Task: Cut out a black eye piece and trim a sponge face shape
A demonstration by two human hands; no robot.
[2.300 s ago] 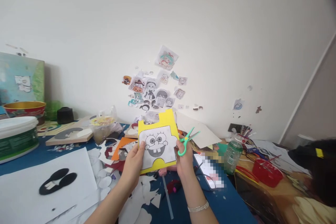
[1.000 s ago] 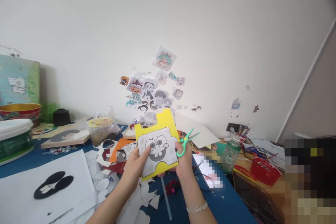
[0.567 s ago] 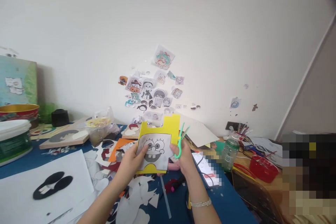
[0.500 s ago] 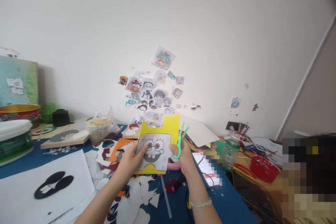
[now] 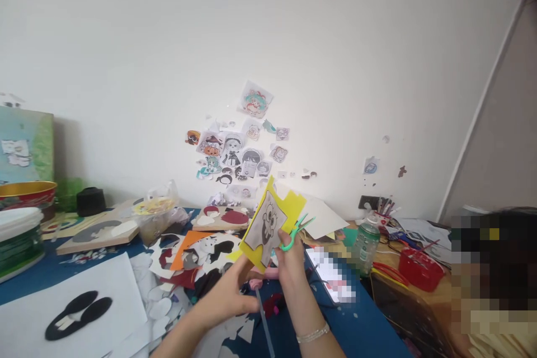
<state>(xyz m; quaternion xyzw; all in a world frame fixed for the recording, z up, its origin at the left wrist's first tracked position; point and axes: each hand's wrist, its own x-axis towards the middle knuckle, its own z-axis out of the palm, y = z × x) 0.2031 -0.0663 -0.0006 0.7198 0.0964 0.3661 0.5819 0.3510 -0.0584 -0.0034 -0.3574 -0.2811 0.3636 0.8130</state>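
Observation:
My right hand [image 5: 291,260] grips a yellow sheet [image 5: 296,204] with stepped, cut edges. On the sheet lies a white paper [image 5: 272,221] printed with a black-and-white cartoon face with big teeth; both are tilted. Green-handled scissors [image 5: 289,241] hang on the same hand, blades pointing up and right. Close to the sheet's lower corner is my left hand [image 5: 229,293], thumb spread away from the fingers; whether its fingertips touch the sheet is hidden. Below both hands lies a pink tool [image 5: 255,284] with a long translucent stick [image 5: 267,327].
Paper scraps [image 5: 161,307] and a white sheet with black shapes [image 5: 121,279] cover the left. A lit phone [image 5: 329,274], plastic bottle [image 5: 367,243] and red basket [image 5: 422,268] stand right. A person [image 5: 499,268], blurred out, is at far right. Pictures [image 5: 232,151] cling to the wall.
The yellow sheet has turned from facing me to a slanted angle. My left hand has come off its left edge and moved lower, thumb apart. The scissors tilt further right.

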